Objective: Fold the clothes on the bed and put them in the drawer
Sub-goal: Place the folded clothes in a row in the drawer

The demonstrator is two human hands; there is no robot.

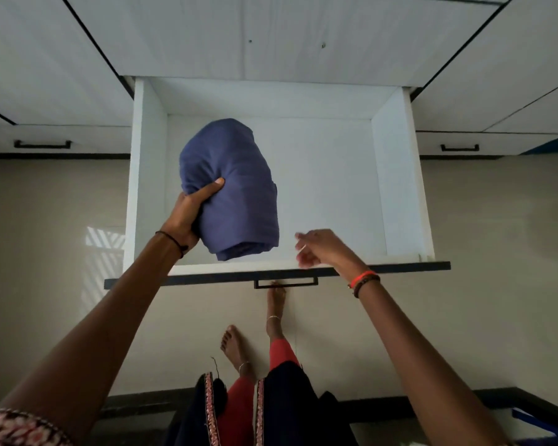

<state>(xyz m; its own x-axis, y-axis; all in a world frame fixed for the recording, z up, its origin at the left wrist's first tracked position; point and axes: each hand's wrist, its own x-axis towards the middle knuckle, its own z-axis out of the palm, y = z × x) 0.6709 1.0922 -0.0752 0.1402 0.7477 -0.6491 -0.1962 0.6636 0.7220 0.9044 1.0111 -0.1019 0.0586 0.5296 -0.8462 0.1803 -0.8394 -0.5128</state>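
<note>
Drawer, white with a dark front edge and a black handle, stands pulled out from the cabinet. The left hand grips a folded blue garment by its left side, thumb across the cloth, holding it over the drawer's left half; whether it touches the bottom cannot be told. The right hand, blurred, hangs over the front edge with loosely curled fingers, holding nothing. Bare feet stand on the pale floor below.
</note>
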